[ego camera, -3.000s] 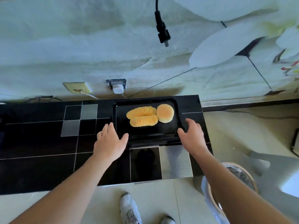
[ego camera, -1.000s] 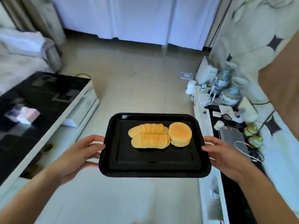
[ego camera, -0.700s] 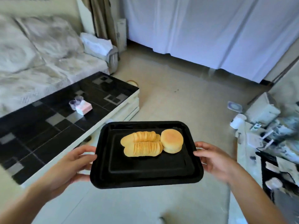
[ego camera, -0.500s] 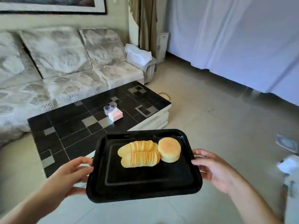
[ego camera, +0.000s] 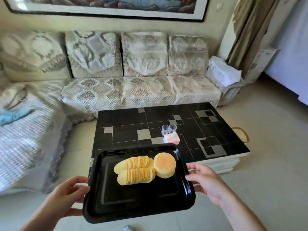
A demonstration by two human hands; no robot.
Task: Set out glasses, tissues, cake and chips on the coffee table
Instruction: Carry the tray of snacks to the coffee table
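Observation:
I carry a black tray (ego camera: 133, 202) level in front of me. My left hand (ego camera: 66, 194) grips its left edge and my right hand (ego camera: 205, 180) grips its right edge. On the tray lie two rows of stacked chips (ego camera: 135, 170) and, to their right, a round golden cake (ego camera: 164, 164). Beyond the tray stands the black tiled coffee table (ego camera: 130, 120). Two clear glasses (ego camera: 168, 129) and a pink tissue pack (ego camera: 171, 138) sit near its middle, just past the tray's far right corner.
A patterned sofa (ego camera: 136, 90) runs behind the coffee table and wraps round to the left. A blue cloth (ego camera: 13, 115) lies on its left part. A white bundle (ego camera: 223, 72) rests on the sofa's right arm. Pale tiled floor (ego camera: 275, 147) lies to the right.
I lifted the tray off the black counter and turned round with it. The view has swung to face the sofa, and the coffee table now lies straight ahead, closer than before.

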